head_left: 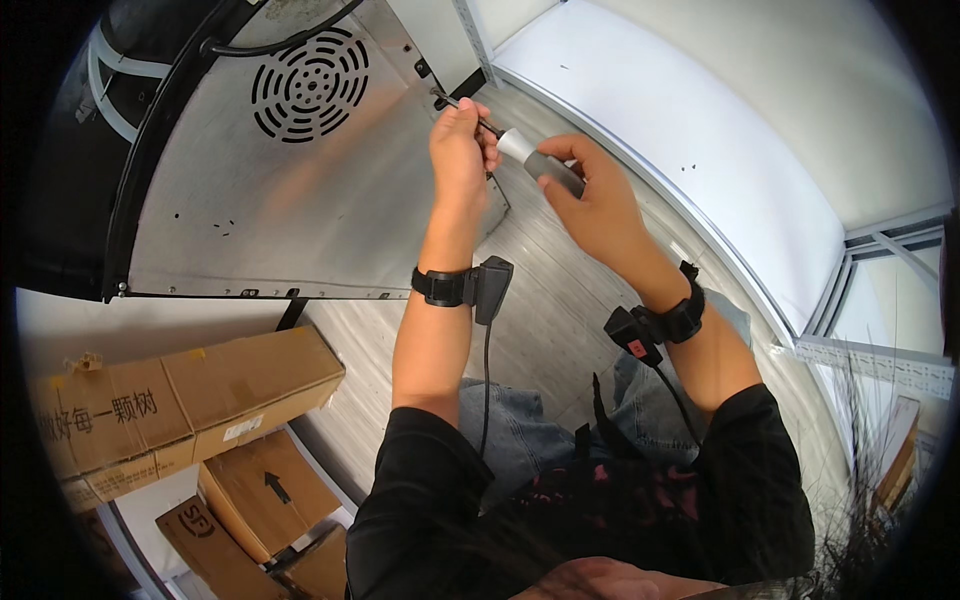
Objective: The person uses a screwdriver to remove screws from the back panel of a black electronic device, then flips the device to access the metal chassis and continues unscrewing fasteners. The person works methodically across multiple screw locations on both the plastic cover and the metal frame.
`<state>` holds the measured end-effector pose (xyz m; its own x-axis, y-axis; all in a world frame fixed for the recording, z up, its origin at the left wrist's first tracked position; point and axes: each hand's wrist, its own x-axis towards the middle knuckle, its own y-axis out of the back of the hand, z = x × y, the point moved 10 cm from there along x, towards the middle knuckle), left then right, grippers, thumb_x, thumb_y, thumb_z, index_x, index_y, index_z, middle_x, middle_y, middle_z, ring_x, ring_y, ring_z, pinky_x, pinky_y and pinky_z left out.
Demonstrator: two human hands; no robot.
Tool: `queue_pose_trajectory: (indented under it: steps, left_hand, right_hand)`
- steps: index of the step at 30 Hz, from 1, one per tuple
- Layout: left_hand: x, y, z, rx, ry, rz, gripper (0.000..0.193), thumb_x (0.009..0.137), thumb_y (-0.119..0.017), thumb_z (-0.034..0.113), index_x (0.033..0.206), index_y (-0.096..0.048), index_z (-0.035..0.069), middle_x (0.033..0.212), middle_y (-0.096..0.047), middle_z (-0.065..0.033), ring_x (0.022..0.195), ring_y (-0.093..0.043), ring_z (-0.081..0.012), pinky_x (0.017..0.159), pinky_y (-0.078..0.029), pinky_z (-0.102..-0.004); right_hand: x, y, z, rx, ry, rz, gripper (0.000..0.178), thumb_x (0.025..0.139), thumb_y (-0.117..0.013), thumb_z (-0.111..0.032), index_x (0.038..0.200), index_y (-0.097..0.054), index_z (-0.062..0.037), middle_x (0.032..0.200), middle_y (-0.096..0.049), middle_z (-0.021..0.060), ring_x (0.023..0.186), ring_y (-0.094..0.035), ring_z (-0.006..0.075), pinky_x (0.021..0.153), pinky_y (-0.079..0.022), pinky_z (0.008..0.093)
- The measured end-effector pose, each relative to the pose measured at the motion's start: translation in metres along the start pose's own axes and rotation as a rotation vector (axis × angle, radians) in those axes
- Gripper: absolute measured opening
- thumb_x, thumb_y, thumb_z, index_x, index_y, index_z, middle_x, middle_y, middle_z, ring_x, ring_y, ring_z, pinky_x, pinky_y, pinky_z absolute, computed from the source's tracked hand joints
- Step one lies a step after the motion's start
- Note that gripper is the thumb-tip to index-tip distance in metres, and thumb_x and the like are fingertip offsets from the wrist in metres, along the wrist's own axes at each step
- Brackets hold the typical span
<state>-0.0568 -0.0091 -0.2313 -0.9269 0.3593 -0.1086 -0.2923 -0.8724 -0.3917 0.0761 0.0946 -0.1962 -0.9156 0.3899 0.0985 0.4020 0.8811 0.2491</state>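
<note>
We've got the screwdriver [515, 146] angled at the metal panel [330, 205], tip up by its edge; can't tell if it's actually seated. Our left hand [461, 152] has its fingers pinched round the shaft, our right hand [598, 205] is curled round the handle. If we push off-axis, the tip could slip, probably scratching the panel, and those left fingers are close enough to get nicked.

I see everything in bright light; a warm reflection streaks the metal panel [350, 230], the white shelf [640, 120] gleams, and straight edges bow toward my view's black corners.
</note>
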Motion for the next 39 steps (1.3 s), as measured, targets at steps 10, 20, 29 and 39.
queue_pose_trajectory:
  steps: [10,20,29,39]
  left_hand:
    - [-0.001,0.000,0.004,-0.034,0.056,-0.029,0.026,0.098,-0.046,0.026,0.083,-0.052,0.006,0.059,-0.048,0.0002,0.047,-0.039,-0.0077,0.041,-0.030,-0.0224]
    - [0.003,0.000,0.005,0.049,0.038,-0.037,0.022,0.095,-0.051,0.022,0.080,-0.054,0.006,0.060,-0.051,-0.0010,0.047,-0.045,-0.0084,0.041,-0.034,-0.0225]
    - [0.007,0.004,0.004,0.016,-0.002,-0.031,0.026,0.095,-0.052,0.025,0.081,-0.055,0.004,0.061,-0.054,-0.0031,0.048,-0.049,-0.0096,0.042,-0.041,-0.0232]
    - [0.006,0.005,-0.002,0.115,0.094,-0.060,0.033,0.095,-0.052,0.032,0.076,-0.054,0.005,0.055,-0.047,-0.0014,0.044,-0.041,-0.0102,0.038,-0.031,-0.0244]
  right_hand:
    - [0.000,-0.003,0.009,0.198,-0.149,-0.026,0.037,0.077,-0.068,-0.010,0.111,-0.053,-0.0063,0.101,-0.053,0.0077,0.075,-0.057,0.0170,0.064,-0.048,0.0324]
    - [-0.003,0.008,-0.017,-0.209,0.249,0.119,0.037,0.079,-0.067,-0.014,0.113,-0.053,-0.0061,0.101,-0.052,0.0081,0.071,-0.056,0.0170,0.067,-0.049,0.0326]
    - [0.002,-0.005,0.025,0.240,-0.230,-0.058,0.037,0.080,-0.065,-0.016,0.114,-0.052,-0.0058,0.099,-0.052,0.0073,0.072,-0.055,0.0147,0.064,-0.048,0.0289]
    - [0.005,-0.002,0.031,0.233,-0.243,-0.031,0.036,0.081,-0.064,-0.016,0.114,-0.053,-0.0068,0.097,-0.050,0.0042,0.085,-0.052,0.0142,0.068,-0.046,0.0272]
